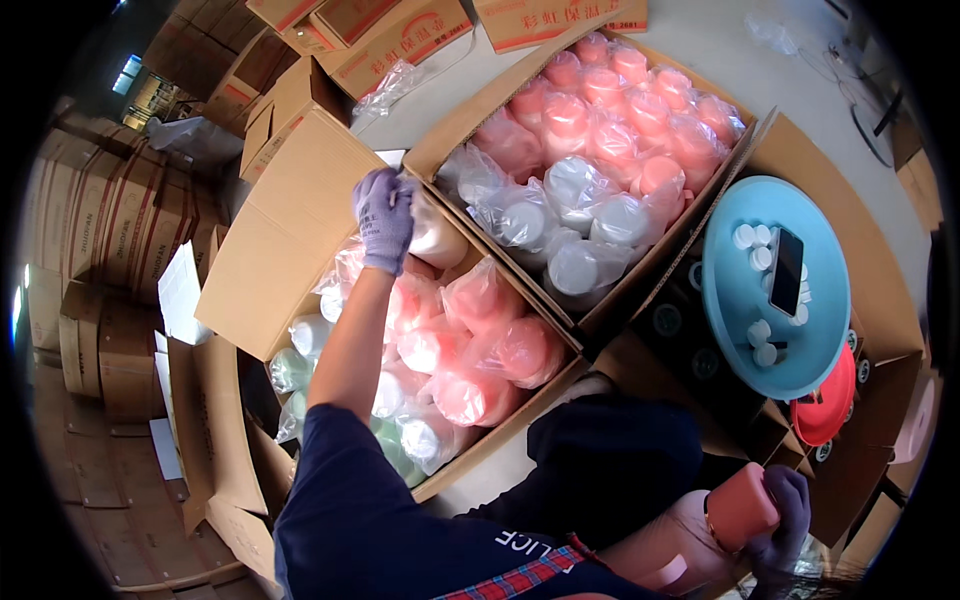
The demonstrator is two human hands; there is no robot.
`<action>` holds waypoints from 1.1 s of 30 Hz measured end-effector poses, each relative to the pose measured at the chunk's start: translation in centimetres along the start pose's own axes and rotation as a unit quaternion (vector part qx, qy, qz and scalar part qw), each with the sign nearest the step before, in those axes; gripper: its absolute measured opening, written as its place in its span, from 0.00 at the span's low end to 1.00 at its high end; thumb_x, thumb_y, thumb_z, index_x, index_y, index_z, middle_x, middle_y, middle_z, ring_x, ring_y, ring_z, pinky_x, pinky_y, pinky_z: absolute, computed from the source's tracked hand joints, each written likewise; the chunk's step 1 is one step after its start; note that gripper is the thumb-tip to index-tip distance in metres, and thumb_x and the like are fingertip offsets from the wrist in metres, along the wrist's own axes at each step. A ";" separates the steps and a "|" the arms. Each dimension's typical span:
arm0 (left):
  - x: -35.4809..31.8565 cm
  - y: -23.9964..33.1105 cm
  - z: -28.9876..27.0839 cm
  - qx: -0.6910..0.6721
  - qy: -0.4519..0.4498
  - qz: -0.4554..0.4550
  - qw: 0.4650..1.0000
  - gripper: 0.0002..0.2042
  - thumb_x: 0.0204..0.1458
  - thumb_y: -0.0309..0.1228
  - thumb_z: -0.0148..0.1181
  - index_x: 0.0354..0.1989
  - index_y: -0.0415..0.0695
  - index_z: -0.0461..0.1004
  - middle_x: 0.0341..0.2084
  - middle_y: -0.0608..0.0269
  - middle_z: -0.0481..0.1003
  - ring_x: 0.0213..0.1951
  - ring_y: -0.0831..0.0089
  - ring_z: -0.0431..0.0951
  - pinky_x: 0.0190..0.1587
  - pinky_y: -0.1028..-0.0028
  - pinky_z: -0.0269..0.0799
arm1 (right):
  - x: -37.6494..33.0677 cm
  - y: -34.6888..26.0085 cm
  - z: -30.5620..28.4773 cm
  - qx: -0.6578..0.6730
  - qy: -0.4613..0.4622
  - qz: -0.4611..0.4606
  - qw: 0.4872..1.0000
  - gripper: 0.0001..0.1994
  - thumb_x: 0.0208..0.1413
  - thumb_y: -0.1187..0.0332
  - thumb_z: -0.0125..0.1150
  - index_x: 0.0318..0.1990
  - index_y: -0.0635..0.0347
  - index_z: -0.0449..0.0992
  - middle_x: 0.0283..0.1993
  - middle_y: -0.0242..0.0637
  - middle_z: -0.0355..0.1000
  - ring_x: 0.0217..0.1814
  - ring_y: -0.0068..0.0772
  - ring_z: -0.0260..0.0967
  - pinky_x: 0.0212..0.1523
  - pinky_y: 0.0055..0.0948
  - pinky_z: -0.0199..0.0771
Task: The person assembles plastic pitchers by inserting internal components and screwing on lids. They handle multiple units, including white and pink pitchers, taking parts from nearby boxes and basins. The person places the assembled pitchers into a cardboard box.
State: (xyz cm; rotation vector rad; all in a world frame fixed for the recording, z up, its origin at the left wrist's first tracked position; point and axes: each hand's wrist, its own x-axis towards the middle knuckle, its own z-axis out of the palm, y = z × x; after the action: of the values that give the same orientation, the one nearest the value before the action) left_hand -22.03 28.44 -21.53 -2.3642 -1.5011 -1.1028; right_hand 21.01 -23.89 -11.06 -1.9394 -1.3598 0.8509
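Left hand (385, 215), in a purple knit glove, stretched out over the near cardboard box (290, 230), fingers curled down onto a pale bagged bottle (437, 237) at the box's far corner; clamped on it or only resting there, cannot tell. Below that hand, inside the same box, more bottles (470, 345) in clear plastic bags, mostly pink, with white and pale green ones toward the left wall. Flaps folded outward on both sides.

Right hand (785, 525), also gloved in purple, low at the lower right edge, closed around a pink bottle (742, 507), held close to the body above the lap.

Just beyond the near box, touching it wall to wall, a second open box (470, 125) packed with bagged bottles: pink ones at the far end, white ones nearer. To its right, a round light-blue tray (735, 300) resting on a cardboard flap, holding small white caps (752, 240) and a dark phone (787, 271). Beneath its lower edge, a red lid-like disc (828, 405). Further stacked cartons (110, 230) along the left.
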 end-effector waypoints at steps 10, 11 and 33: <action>-5.6 36.7 -18.4 -0.488 -0.009 0.303 0.818 0.30 0.38 0.44 0.72 0.50 0.46 0.73 0.59 0.43 0.63 0.63 0.41 0.60 0.64 0.43 0.52 | 6.2 -9.3 0.4 0.214 0.107 -0.072 0.968 0.14 0.58 0.70 0.59 0.50 0.64 0.76 0.43 0.35 0.76 0.43 0.24 0.72 0.43 0.26 0.72; -6.1 36.2 -19.9 -0.468 -0.010 0.295 0.833 0.35 0.37 0.47 0.71 0.56 0.46 0.70 0.61 0.39 0.60 0.65 0.38 0.57 0.65 0.42 0.50 | 5.8 -7.9 -1.8 0.214 0.154 -0.075 0.962 0.13 0.59 0.68 0.59 0.48 0.65 0.77 0.42 0.35 0.76 0.43 0.23 0.72 0.42 0.26 0.72; -16.1 42.6 -12.2 -0.545 -0.246 0.013 0.801 0.09 0.55 0.27 0.61 0.43 0.38 0.77 0.31 0.66 0.78 0.33 0.78 0.75 0.38 0.76 0.72 | -2.0 3.8 -1.7 0.646 0.369 -0.147 0.652 0.14 0.59 0.74 0.53 0.51 0.68 0.73 0.43 0.44 0.76 0.45 0.35 0.76 0.50 0.29 0.76</action>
State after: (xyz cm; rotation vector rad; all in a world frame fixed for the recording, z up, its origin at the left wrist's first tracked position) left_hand 3.22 -10.14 -11.88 -3.6424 -0.9853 -1.7777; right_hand 24.00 -27.05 -12.70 -0.6652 -0.2505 0.4652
